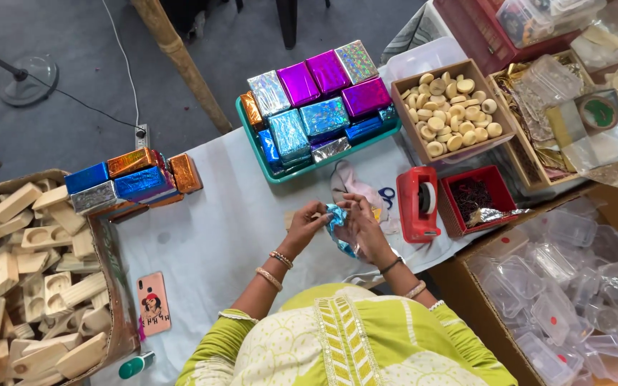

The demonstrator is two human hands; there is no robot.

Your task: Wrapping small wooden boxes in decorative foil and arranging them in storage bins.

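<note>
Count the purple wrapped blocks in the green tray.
3. One purple block lies in the back row, a second beside it on the right, and a third nearer the front right of the green tray. More may be hidden underneath.

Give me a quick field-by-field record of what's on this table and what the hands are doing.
left hand: grips blue foil piece
right hand: folds the same foil
behind hands: green tray of foil-wrapped blocks
right side: red tape dispenser, box of round wooden discs
left side: small stack of wrapped blocks, carton of bare wooden pieces
near edge: phone
</note>
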